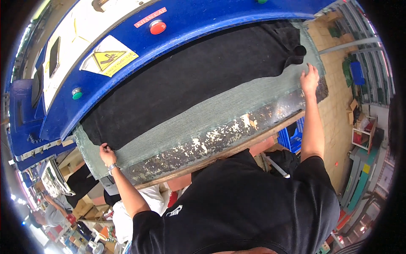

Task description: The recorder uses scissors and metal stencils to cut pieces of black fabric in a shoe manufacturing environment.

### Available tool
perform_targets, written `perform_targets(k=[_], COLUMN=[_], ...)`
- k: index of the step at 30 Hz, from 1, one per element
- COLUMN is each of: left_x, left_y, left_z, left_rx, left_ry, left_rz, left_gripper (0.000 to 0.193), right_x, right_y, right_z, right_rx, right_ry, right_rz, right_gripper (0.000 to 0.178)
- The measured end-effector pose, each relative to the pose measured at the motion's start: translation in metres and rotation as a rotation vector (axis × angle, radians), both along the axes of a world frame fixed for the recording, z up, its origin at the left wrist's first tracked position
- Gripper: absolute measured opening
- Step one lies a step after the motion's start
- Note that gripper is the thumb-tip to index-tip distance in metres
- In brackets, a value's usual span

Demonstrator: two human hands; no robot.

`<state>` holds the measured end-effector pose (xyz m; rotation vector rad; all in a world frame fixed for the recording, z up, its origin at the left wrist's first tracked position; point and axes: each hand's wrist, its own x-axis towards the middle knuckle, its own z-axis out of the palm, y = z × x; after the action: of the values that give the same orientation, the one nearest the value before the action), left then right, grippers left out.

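A long black sheet of leather-like or fabric material (182, 80) lies across the worn grey-green board (211, 104) under the blue press beam. My left hand (107, 155), with a watch at the wrist, pinches the sheet's near left corner. At the other end my right hand (310, 80) is over the board's right side, just short of the sheet. Its fingers are apart and slightly bent, with nothing seen in them. The sheet's right end is crumpled, with a small rolled bit at its corner. Its far edge is hidden beneath the beam.
The blue press beam (237, 22) arches over the far side, carrying a red button (157, 27), a green button (77, 93) and a yellow warning sign (109, 56). Blue crates (292, 137) stand below at right. Another person (53, 211) is at far lower left.
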<state>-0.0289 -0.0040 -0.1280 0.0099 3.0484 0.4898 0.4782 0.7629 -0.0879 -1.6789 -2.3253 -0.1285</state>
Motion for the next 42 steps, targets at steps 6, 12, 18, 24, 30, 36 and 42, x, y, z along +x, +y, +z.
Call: perform_targets(k=[6, 12, 18, 24, 30, 36, 42], left_x=[0.044, 0.130, 0.131, 0.124, 0.131, 0.149, 0.194], left_y=[0.088, 0.192, 0.178, 0.194, 0.229, 0.254, 0.295], left_z=[0.018, 0.027, 0.002, -0.021, -0.011, -0.002, 0.038], left_rx=[-0.109, -0.225, -0.068, -0.098, -0.129, -0.212, -0.188], left_ry=[0.341, -0.096, 0.021, 0.129, -0.043, -0.058, -0.139], left_rz=[-0.361, -0.345, -0.330, -0.186, -0.075, -0.099, -0.260], left_gripper=[0.040, 0.051, 0.048, 0.049, 0.051, 0.052, 0.052], right_x=[-0.087, -0.146, -0.067, 0.137, 0.187, 0.058, -0.074], right_y=[-0.028, 0.024, 0.115, 0.148, 0.126, 0.229, 0.333], right_z=[0.048, 0.025, -0.001, -0.037, -0.021, -0.017, -0.056], right_rx=[0.300, 0.045, -0.263, -0.089, -0.209, -0.212, -0.245], right_ry=[0.048, -0.049, 0.195, 0.440, 0.424, 0.504, 0.090], right_rz=[0.455, 0.342, 0.338, -0.015, -0.326, 0.096, 0.139], right_gripper=[0.035, 0.063, 0.066, 0.044, 0.022, 0.037, 0.069])
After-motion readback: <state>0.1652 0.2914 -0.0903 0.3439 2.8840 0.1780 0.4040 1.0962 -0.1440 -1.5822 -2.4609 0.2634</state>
